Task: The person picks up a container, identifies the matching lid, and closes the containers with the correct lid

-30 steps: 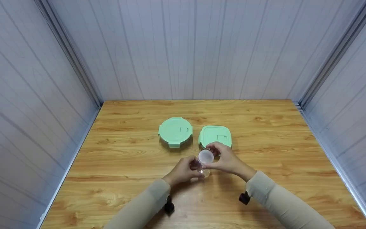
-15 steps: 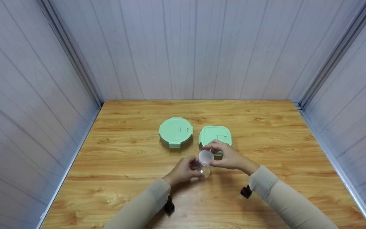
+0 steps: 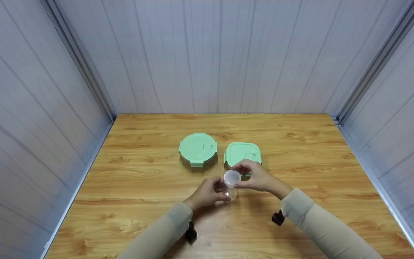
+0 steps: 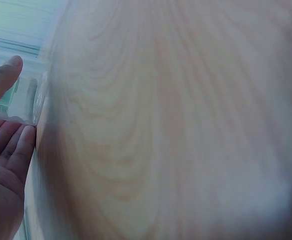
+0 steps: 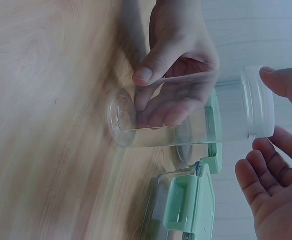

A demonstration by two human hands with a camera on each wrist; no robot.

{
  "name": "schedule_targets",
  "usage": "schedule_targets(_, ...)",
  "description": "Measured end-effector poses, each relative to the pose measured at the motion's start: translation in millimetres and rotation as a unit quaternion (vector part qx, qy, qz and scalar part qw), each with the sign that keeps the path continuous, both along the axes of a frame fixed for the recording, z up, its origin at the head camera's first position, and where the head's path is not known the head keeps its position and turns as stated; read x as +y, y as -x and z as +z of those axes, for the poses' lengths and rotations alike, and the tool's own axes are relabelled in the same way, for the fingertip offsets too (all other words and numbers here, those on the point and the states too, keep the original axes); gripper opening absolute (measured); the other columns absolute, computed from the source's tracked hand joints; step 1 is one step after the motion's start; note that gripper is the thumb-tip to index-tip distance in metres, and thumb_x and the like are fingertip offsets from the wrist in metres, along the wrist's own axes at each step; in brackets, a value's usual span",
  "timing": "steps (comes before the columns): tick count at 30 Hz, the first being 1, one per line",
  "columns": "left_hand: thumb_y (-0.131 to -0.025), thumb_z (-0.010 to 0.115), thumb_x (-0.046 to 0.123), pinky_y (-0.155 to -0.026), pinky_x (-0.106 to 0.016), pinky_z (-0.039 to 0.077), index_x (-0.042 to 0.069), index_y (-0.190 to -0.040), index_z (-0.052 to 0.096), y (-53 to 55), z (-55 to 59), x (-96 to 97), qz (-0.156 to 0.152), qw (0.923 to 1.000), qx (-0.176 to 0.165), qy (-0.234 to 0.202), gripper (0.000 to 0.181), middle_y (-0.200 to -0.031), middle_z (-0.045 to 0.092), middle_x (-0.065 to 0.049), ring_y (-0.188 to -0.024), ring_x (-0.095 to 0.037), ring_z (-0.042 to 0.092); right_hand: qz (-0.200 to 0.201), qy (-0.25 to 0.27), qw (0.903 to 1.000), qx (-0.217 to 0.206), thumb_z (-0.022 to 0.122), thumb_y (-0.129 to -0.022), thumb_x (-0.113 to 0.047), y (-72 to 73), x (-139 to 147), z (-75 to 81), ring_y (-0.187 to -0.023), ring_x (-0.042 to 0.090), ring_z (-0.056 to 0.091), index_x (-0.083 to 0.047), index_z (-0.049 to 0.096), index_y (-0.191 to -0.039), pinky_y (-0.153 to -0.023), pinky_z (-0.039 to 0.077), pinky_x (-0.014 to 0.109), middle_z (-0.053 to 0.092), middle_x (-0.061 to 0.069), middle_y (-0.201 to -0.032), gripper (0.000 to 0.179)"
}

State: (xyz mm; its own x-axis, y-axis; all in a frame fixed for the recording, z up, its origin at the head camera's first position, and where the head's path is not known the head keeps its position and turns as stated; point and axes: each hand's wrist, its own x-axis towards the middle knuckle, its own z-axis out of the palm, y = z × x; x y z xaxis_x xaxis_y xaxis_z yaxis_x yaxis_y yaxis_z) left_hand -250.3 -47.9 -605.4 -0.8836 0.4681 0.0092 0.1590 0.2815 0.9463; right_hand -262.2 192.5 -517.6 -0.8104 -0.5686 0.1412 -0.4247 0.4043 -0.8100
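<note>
A clear cylindrical jar (image 5: 226, 112) with a whitish translucent lid (image 3: 232, 177) stands upright on the table in front of the person. My left hand (image 3: 208, 193) grips the lower body of the jar, thumb on the near side and fingers round the far side. Through the clear wall, the right wrist view shows those fingers. At the lid, my right hand (image 3: 258, 178) pinches the rim between thumb and index finger, the other fingers loosely curled beside it. The left wrist view catches only part of the jar, between thumb and fingers at the left edge.
Behind the jar are a round container with a mint-green lid (image 3: 198, 148) and, to its right, a squarish one with a matching lid (image 3: 242, 151), partly covered by the right hand. The wooden table (image 3: 138, 180) is bounded by pale panel walls (image 3: 207, 57) at back and sides.
The right hand's thumb has shifted rightward along the lid's near rim, and the right wrist has moved slightly right. The left hand keeps its hold on the jar, which stays in place.
</note>
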Motion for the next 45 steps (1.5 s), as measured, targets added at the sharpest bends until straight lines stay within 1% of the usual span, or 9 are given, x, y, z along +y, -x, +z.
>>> schedule_targets(4, -0.085, 0.092, 0.006, -0.096, -0.03, 0.062, -0.002, -0.109, 0.068, -0.3, 0.1, -0.2, -0.001, 1.0, 0.0, 0.001, 0.035, -0.109, 0.075, -0.012, -0.102, -0.016, 0.071, -0.017, -0.002, 0.9998, -0.003, 0.095, -0.083, -0.019, -1.2, -1.7, -2.4, -0.091, 0.013, 0.061, 0.0, 0.072, -0.12, -0.082, 0.053, 0.026, 0.073, 0.011, -0.107, 0.047)
schedule_targets(7, -0.085, 0.093, 0.006, -0.098, -0.032, 0.062, -0.004, -0.111, 0.069, -0.7, 0.2, -0.4, -0.001, 1.0, -0.002, 0.004, 0.037, -0.111, 0.075, -0.015, -0.104, -0.018, 0.071, -0.027, -0.002, 0.9996, -0.009, 0.095, -0.083, -0.022, -3.1, -3.7, -3.6, -0.089, 0.012, 0.06, -0.002, 0.071, -0.116, -0.078, 0.051, 0.023, 0.071, 0.009, -0.104, 0.046)
schedule_targets(16, -0.084, 0.093, 0.008, -0.096, -0.027, 0.061, 0.003, -0.108, 0.069, -1.6, -3.0, -1.2, -0.003, 0.9999, 0.004, 0.013, 0.034, -0.105, 0.073, -0.001, -0.099, -0.01, 0.07, -0.058, -0.016, 0.9982, 0.003, 0.097, -0.083, -0.028, -8.7, -10.0, -9.2, -0.084, 0.013, 0.055, -0.008, 0.06, -0.107, -0.072, 0.045, 0.023, 0.066, 0.004, -0.097, 0.048)
schedule_targets(20, -0.085, 0.093, 0.008, -0.095, -0.027, 0.061, 0.005, -0.106, 0.069, -2.0, -2.6, -1.8, -0.006, 0.9999, 0.007, 0.014, 0.032, -0.103, 0.073, -0.001, -0.097, -0.009, 0.069, -0.067, -0.017, 0.9976, -0.001, 0.096, -0.083, -0.027, -10.2, -12.8, -11.8, -0.084, 0.013, 0.055, -0.009, 0.058, -0.109, -0.071, 0.046, 0.024, 0.064, 0.003, -0.098, 0.05)
schedule_targets(29, -0.085, 0.092, 0.007, -0.09, -0.022, 0.058, 0.006, -0.104, 0.067, -2.0, 0.1, -0.8, -0.006, 0.9999, 0.008, 0.01, 0.031, -0.102, 0.071, 0.001, -0.096, -0.008, 0.067, -0.051, 0.016, 0.9984, 0.02, 0.095, -0.084, -0.022, -8.1, -18.7, -16.3, -0.088, 0.012, 0.057, -0.003, 0.064, -0.119, -0.074, 0.049, 0.023, 0.068, 0.01, -0.108, 0.05)
schedule_targets(35, -0.085, 0.092, 0.005, -0.087, -0.022, 0.056, 0.004, -0.102, 0.066, -1.9, -0.5, -0.2, -0.005, 0.9999, 0.013, 0.003, 0.031, -0.102, 0.071, -0.005, -0.095, -0.013, 0.066, -0.047, 0.016, 0.9979, 0.042, 0.095, -0.085, -0.021, -7.7, -21.1, -15.4, -0.091, 0.01, 0.058, -0.002, 0.069, -0.119, -0.077, 0.05, 0.023, 0.071, 0.01, -0.11, 0.047)
schedule_targets(38, -0.085, 0.091, 0.004, -0.091, -0.025, 0.059, 0.003, -0.103, 0.067, -1.3, -0.8, 0.0, -0.005, 0.9999, 0.012, -0.001, 0.03, -0.106, 0.074, -0.01, -0.098, -0.014, 0.068, -0.049, 0.013, 0.9977, 0.046, 0.096, -0.084, -0.023, -7.9, -19.7, -14.3, -0.091, 0.01, 0.058, -0.003, 0.07, -0.118, -0.076, 0.049, 0.023, 0.071, 0.01, -0.109, 0.048)
schedule_targets(42, -0.085, 0.092, 0.006, -0.097, -0.03, 0.061, 0.004, -0.105, 0.069, -0.4, -0.7, -0.3, -0.005, 0.9999, 0.009, 0.005, 0.031, -0.108, 0.075, -0.008, -0.101, -0.014, 0.07, -0.039, 0.012, 0.9983, 0.043, 0.096, -0.083, -0.027, -7.4, -15.2, -10.7, -0.093, 0.014, 0.059, -0.003, 0.07, -0.123, -0.078, 0.051, 0.024, 0.071, 0.01, -0.111, 0.054)
schedule_targets(45, -0.085, 0.093, 0.009, -0.099, -0.034, 0.062, 0.001, -0.108, 0.069, 0.1, -0.4, -0.4, -0.003, 0.9999, 0.008, 0.013, 0.034, -0.108, 0.075, -0.009, -0.103, -0.016, 0.071, -0.023, 0.014, 0.9988, 0.041, 0.094, -0.086, -0.026, -5.5, -10.2, -7.4, -0.093, 0.015, 0.06, -0.001, 0.069, -0.13, -0.081, 0.053, 0.028, 0.069, 0.012, -0.112, 0.056)
